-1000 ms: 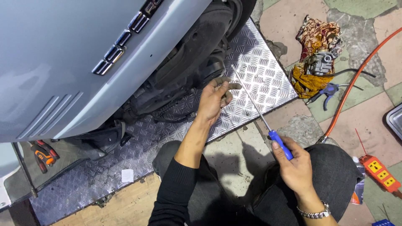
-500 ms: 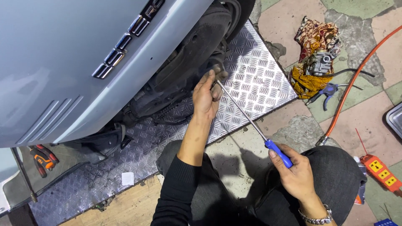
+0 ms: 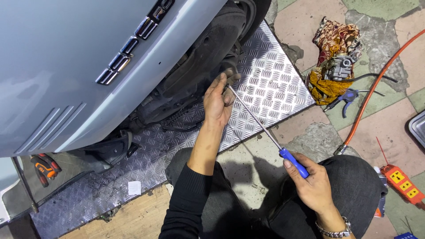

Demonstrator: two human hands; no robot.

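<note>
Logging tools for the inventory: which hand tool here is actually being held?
The long blue-handled screwdriver: right hand grips its handle, left hand guides the tip. The orange-handled pliers and blue air gun lie untouched.

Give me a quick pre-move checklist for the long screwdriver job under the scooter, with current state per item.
1. Right hand grips the blue handle of the long screwdriver: ok.
2. Left hand steadies the shaft near its tip, by the underside of the silver scooter: ok.
3. Tip seated on a fastener: cannot tell, the left hand's fingers and the dark underside hide it.
4. Shaft free of obstructions between the hands: ok, it crosses open checker plate.
5. Orange hose and blue-handled tool away from the right hand: ok.
</note>
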